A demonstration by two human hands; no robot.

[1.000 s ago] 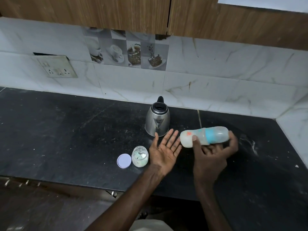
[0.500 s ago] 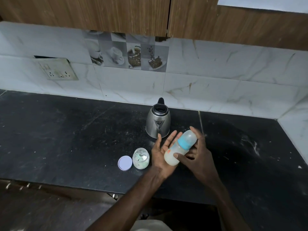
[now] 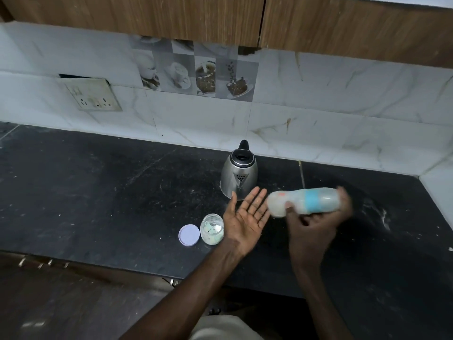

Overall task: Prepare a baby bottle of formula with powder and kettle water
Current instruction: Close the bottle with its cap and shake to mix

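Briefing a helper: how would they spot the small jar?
Start at the steel kettle on the black counter. In front of it, near the counter's edge, stands a small clear jar. Unlike the flat lilac lid on its left, it is open, with a green scoop inside.

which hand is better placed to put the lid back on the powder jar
Left, probably: the left hand is open beside the jar and lid, while the right hand holds the bottle.

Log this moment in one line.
step: mixing formula | right hand: grips baby bottle sideways | left hand: open, palm up | jar: lid off
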